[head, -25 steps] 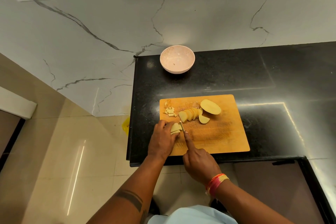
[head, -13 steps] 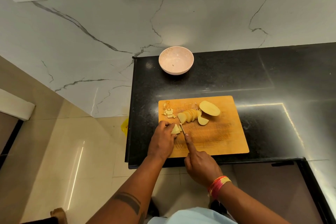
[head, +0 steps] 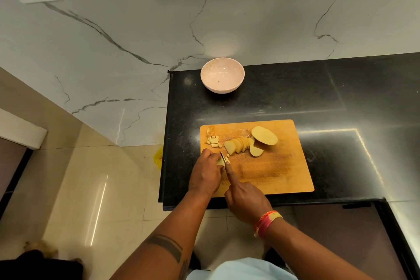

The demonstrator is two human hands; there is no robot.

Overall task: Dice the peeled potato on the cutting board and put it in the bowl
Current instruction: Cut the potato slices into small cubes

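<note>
Pale yellow potato half (head: 264, 135) lies cut face up at the wooden cutting board's (head: 284, 170) far side, long axis running left-right, fanned slices (head: 238, 145) beside it — small dice (head: 213, 141) near the left edge. Left hand (head: 205, 175) pinches a slice stack (head: 220, 162); right hand (head: 246, 200) grips the knife (head: 223, 158), forefinger along the spine. Pink bowl (head: 222, 75) sits well beyond — on the black counter (head: 318, 91).

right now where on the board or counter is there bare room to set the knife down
Free: the right half of the cutting board, right of the right hand and below the potato half; also the black counter right of the bowl. Crowded: the board's upper left, with diced bits, fanned slices, and the left hand by the knife.
</note>
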